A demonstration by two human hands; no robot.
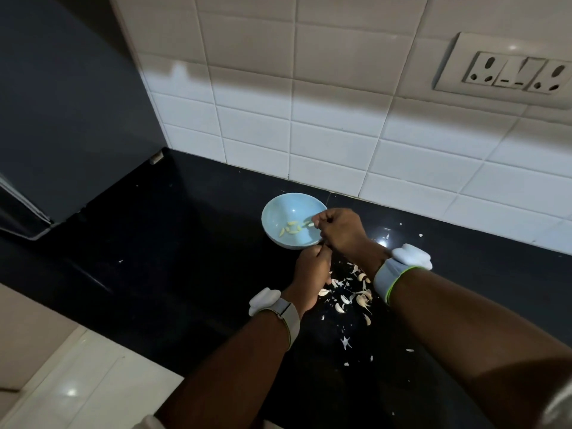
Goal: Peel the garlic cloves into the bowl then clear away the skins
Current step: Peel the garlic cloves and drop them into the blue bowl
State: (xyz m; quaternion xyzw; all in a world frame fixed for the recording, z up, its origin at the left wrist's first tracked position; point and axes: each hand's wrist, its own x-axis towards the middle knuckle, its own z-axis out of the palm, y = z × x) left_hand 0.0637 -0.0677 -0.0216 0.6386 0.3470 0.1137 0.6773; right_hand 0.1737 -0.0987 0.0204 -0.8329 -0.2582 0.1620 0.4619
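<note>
Both hands meet at the near rim of the blue bowl (pixel 280 212), fingers curled together, pinching what's likely a garlic clove; the clove itself is hidden. Right hand (pixel 339 232) overhangs the rim, left hand (pixel 311 270) just below it. Peeled cloves (pixel 292 229) sit in the bowl.

Risks: skin dropping into the bowl; a forearm scattering the unpeeled cloves and skins (pixel 349 294) beneath the wrists.

Glossy black desk (pixel 192 243), white tiled wall (pixel 309 128), socket plate (pixel 507 71), dim light.

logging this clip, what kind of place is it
Most likely a home kitchen: a black stone countertop against a white tiled wall with a socket panel, and a blue bowl holding peeled garlic.
</note>
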